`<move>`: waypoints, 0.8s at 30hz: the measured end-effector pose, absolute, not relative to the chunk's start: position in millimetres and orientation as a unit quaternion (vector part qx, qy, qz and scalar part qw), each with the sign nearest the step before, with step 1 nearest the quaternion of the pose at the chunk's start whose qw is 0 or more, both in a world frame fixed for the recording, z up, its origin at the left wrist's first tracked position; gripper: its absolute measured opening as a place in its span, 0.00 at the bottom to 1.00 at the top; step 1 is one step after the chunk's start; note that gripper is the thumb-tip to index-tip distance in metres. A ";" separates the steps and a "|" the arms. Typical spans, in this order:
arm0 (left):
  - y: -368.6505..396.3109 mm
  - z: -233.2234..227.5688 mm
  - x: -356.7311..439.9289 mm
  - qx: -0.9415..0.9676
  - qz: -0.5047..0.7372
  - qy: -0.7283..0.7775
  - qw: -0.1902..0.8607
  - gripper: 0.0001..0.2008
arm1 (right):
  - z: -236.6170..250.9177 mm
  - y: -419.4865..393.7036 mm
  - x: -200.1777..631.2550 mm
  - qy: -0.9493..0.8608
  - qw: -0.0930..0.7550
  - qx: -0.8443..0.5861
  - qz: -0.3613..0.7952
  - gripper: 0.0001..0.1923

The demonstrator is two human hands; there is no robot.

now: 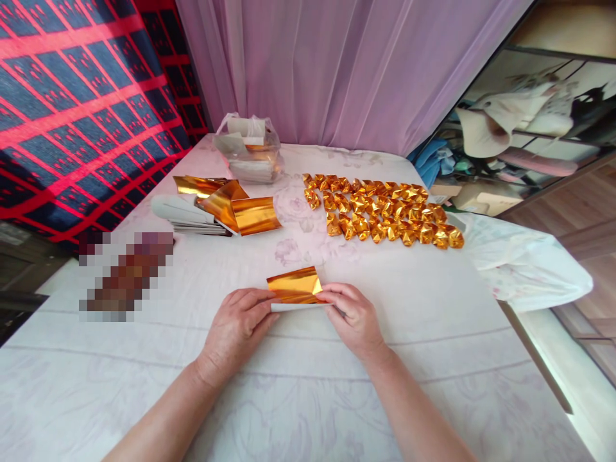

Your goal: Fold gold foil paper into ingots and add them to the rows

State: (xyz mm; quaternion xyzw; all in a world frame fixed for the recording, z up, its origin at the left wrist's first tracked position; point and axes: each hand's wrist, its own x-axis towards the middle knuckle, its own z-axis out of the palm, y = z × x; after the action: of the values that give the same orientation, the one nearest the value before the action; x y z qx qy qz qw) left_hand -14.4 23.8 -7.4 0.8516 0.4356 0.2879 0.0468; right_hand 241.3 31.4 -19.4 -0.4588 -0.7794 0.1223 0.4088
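Between my two hands is a sheet of gold foil paper, its shiny side up and a white strip showing along the near edge. My left hand pinches its left end, and my right hand pinches the right end. Beyond it on the left lies a stack of foil paper sheets, gold and white faces mixed. Rows of folded gold foil pieces stand at the back right of the table.
A clear plastic bag with more paper sits at the back. The table has a pale floral cloth. A blurred-out item lies at left. Purple curtain hangs behind, shelves stand at right, and a white bag is beside the table.
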 end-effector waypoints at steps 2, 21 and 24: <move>23.7 -7.1 -15.0 0.845 0.290 0.447 0.035 0.08 | -19.9 31.2 241.3 -0.776 0.413 -0.461 0.120 0.12; 20.7 0.9 -10.9 0.800 0.336 0.497 0.035 0.10 | -13.8 30.5 243.8 -0.757 0.446 -0.442 0.180 0.12; 20.8 0.6 -11.5 0.800 0.334 0.497 0.046 0.11 | -13.4 30.9 244.8 -0.749 0.445 -0.449 0.198 0.11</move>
State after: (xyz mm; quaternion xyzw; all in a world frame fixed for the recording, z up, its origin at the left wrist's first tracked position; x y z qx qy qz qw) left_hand -11.5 20.8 0.6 0.7997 0.4966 0.3344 0.0456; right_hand 244.8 30.9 -13.4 -0.4488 -0.7492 0.1980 0.4450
